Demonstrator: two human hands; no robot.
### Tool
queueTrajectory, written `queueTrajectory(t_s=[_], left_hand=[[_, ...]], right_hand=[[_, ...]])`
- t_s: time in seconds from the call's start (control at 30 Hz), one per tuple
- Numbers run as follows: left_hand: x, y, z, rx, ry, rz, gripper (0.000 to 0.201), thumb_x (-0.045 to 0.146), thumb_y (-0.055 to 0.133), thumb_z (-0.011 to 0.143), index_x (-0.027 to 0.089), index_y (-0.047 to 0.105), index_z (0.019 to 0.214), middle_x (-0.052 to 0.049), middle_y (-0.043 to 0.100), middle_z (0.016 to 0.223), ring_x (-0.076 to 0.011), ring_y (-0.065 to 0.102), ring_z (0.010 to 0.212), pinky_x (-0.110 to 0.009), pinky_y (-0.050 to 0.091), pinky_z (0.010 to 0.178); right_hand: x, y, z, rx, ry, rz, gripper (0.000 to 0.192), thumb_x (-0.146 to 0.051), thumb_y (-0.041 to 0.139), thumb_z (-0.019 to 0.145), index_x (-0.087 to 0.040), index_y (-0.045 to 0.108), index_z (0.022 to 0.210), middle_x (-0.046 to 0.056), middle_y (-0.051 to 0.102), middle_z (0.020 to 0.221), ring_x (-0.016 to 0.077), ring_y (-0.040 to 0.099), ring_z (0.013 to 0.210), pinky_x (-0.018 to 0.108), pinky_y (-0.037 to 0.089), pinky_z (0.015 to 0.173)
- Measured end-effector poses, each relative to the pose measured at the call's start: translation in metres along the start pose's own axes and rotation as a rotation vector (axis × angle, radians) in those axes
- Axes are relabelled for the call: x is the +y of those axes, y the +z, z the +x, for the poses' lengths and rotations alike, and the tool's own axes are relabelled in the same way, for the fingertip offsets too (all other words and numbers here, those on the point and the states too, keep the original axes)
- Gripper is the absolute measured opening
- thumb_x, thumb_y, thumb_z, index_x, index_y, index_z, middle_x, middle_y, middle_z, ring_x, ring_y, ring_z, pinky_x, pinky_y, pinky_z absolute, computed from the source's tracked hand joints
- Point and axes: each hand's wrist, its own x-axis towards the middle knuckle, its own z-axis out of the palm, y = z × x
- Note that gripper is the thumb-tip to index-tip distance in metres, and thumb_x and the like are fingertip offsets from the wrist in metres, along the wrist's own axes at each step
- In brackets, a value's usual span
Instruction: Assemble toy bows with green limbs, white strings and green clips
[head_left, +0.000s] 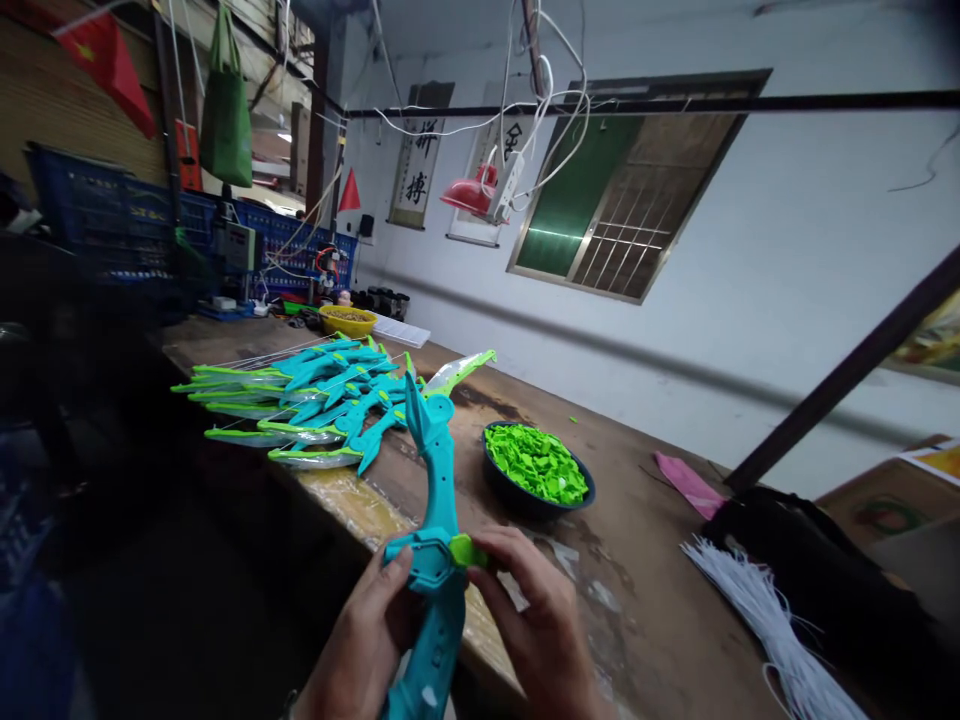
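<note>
Left hand: this one point(367, 640) is wrapped round the middle of a teal bow point(442, 490), thumb up on the rim of its six-sided frame.
Right hand: a narrow pinch here, thumb and fingers of the right hand point(536, 610) nipping a lime green piece point(465, 550) right at the frame's near-right edge. Can't tell if it's seated or just touching.
Teal bow: roughly upright between the two hands, top end leaning away past the fingertips, bottom end running down between the wrists.
Green bits: a heap of lime pieces point(536, 462) in a dark bowl point(517, 500), just beyond the right hand.
Bow pile: a whole stack of teal bows point(322, 390) with clear-and-green limbs, strings on, ahead and left of the left hand.
Yellow basin: this one point(349, 328) sits way out past the pile, full of small brownish stuff too tiny to make out.
Right-hand side: white strands point(765, 610) and a pink cloth point(688, 484), both well right of the right hand.
Table: brown and scuffed point(637, 560), running out ahead of both hands.
</note>
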Motion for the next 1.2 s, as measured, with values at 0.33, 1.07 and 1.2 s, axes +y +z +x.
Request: queueTrajectory(t_s=[0.33, 1.07, 1.2], left_hand=[[0.006, -0.005, -0.007, 0.111, 0.109, -0.032, 0.054, 0.031, 0.088, 0.075, 0.023, 0.061, 0.121, -0.008, 0.078, 0.103, -0.0236, 0.073, 0.091, -0.031, 0.056, 0.081], [-0.032, -0.013, -0.041, 0.209, -0.197, -0.047, 0.06, 0.031, 0.081, 0.078, 0.024, 0.055, 0.131, -0.01, 0.069, 0.129, -0.0319, 0.063, 0.123, -0.036, 0.055, 0.094], [-0.028, -0.008, -0.049, 0.075, -0.166, 0.066, 0.055, 0.025, 0.077, 0.084, 0.022, 0.053, 0.133, -0.011, 0.069, 0.127, -0.0332, 0.062, 0.124, -0.043, 0.051, 0.104]], right_hand=[[-0.039, 0.018, -0.01, 0.154, 0.077, -0.167, 0.007, -0.019, 0.062, 0.095, -0.022, 0.058, 0.1, -0.001, 0.058, 0.082, 0.0113, 0.055, 0.062, 0.021, 0.047, 0.057], [-0.06, 0.02, -0.051, 0.021, 0.162, -0.431, 0.028, -0.043, 0.046, 0.106, -0.021, 0.053, 0.09, 0.0, 0.058, 0.068, 0.0166, 0.06, 0.057, 0.027, 0.043, 0.052], [-0.056, 0.013, -0.053, -0.044, 0.146, -0.458, 0.031, -0.044, 0.043, 0.107, -0.02, 0.053, 0.09, -0.001, 0.058, 0.067, 0.0155, 0.057, 0.055, 0.027, 0.04, 0.052]])
